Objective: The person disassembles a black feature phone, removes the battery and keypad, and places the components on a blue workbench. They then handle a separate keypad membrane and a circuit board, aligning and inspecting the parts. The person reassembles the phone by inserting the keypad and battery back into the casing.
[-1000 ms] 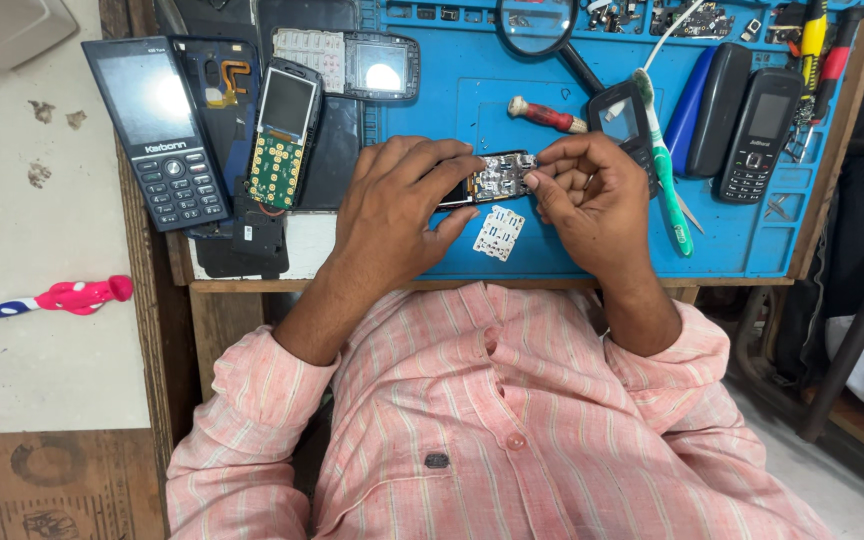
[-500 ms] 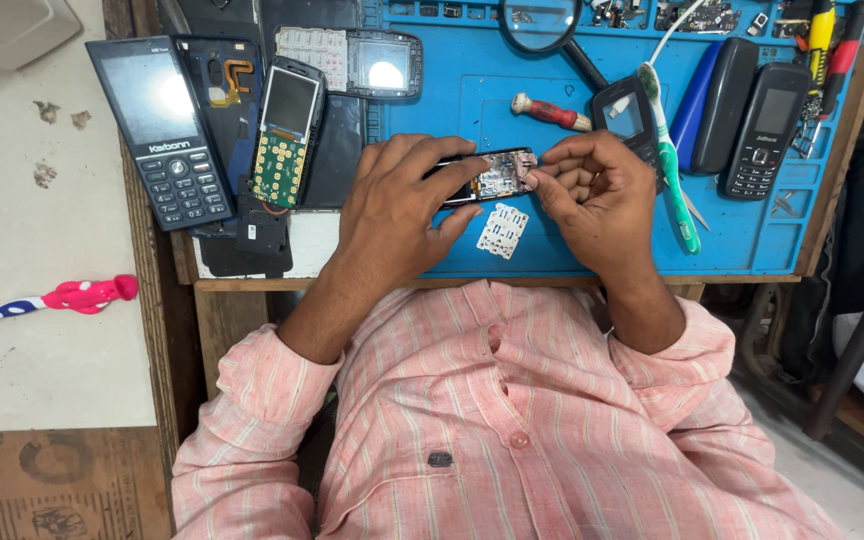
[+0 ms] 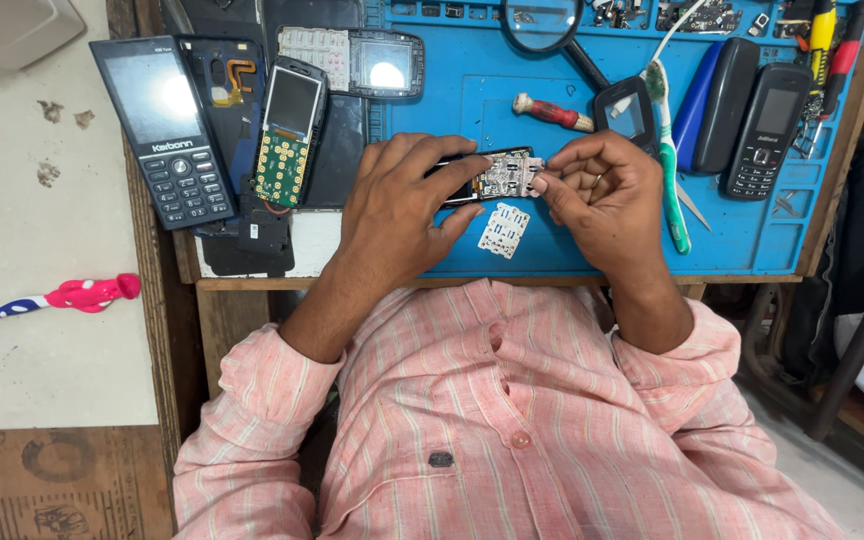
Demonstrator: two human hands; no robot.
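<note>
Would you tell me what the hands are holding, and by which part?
Both hold an opened phone: left hand grips its left end, right hand pinches its right end.

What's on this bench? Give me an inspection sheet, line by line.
Surface: blue mat on a wooden bench.
Job's things: opened phone held between both hands; white keypad sheet lying below it.
Clutter: black phone, bare board phone, magnifier, red screwdriver, green toothbrush, two dark phones at right, pink toothbrush on the side table.
Grippers: left hand and right hand both grip the phone.
Cables: nothing seen.
Surroundings: pink striped shirt; floor at right.
</note>
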